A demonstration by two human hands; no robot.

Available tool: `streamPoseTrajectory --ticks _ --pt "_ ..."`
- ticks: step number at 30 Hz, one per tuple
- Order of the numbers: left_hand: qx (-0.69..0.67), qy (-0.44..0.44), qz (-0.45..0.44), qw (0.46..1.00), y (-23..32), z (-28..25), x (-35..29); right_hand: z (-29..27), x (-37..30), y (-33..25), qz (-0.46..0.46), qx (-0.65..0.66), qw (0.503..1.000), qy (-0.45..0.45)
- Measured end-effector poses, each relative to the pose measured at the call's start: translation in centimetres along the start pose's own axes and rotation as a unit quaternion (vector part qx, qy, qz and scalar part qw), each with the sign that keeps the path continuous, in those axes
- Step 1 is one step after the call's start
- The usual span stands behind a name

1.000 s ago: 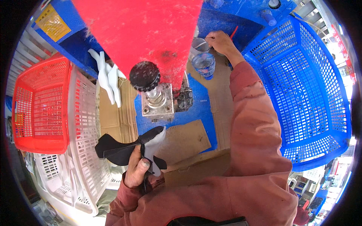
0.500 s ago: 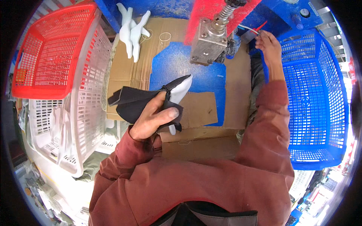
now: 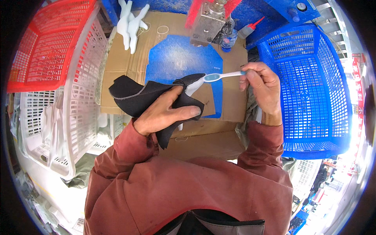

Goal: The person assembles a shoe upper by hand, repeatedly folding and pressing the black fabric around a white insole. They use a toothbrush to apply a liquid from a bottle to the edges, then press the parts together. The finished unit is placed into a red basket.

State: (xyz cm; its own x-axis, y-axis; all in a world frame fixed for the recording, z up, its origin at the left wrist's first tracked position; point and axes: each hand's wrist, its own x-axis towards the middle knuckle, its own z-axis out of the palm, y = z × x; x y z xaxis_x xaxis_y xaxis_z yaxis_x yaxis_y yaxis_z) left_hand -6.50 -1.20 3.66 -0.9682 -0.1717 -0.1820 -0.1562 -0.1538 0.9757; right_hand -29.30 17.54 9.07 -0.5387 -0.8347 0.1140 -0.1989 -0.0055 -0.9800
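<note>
Two hands work above a blue sheet (image 3: 164, 55) on cardboard (image 3: 125, 64). The left hand (image 3: 162, 113) clamps black cloth (image 3: 135, 94) between thumb and fingers; the cloth wraps a white form (image 3: 193, 87), leaving its pointed end bare. The right hand (image 3: 261, 84) pinches the handle end of a toothbrush (image 3: 231, 74), whose head is right at that tip; whether they touch, I cannot tell.

Beyond, a metal block (image 3: 207, 25) overhangs the sheet's far edge and partly hides a clear-and-blue plastic container (image 3: 229, 41). Just beside that stands a bottle with a red nozzle (image 3: 250, 28). More white pieces (image 3: 131, 25) lie at the far left, near a thin loop (image 3: 162, 29). A blue basket (image 3: 313, 98) sits close to the right wrist; a red basket (image 3: 47, 51) and a white basket (image 3: 82, 105) flank the left side.
</note>
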Motion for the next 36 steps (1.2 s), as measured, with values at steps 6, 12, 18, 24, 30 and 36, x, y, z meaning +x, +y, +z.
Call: streamPoseTrajectory --ticks 6,12,18,24,30,36 --pt "0.024 -0.01 0.006 1.0 -0.2 0.4 -0.7 3.0 -0.8 -0.9 0.002 -0.08 0.996 -0.033" --pt "0.01 -0.011 0.026 1.0 -0.4 0.6 -1.4 2.4 -1.6 -0.6 0.006 -0.112 0.994 -0.014" --pt "0.027 -0.032 0.015 0.999 0.1 0.6 -1.7 2.5 -2.0 -0.7 0.0 -0.087 0.996 -0.013" --pt "0.04 -0.031 -0.004 0.999 0.6 0.8 -2.0 3.6 -2.0 -0.8 0.01 -0.104 0.994 -0.041" --pt "0.06 -0.025 0.012 0.998 0.9 0.7 -2.0 2.5 -1.9 -0.9 -0.003 -0.123 0.992 0.001" --pt "0.049 -0.03 -0.011 0.998 0.5 0.8 -1.9 2.8 -2.3 -0.5 -0.013 -0.096 0.995 -0.016"
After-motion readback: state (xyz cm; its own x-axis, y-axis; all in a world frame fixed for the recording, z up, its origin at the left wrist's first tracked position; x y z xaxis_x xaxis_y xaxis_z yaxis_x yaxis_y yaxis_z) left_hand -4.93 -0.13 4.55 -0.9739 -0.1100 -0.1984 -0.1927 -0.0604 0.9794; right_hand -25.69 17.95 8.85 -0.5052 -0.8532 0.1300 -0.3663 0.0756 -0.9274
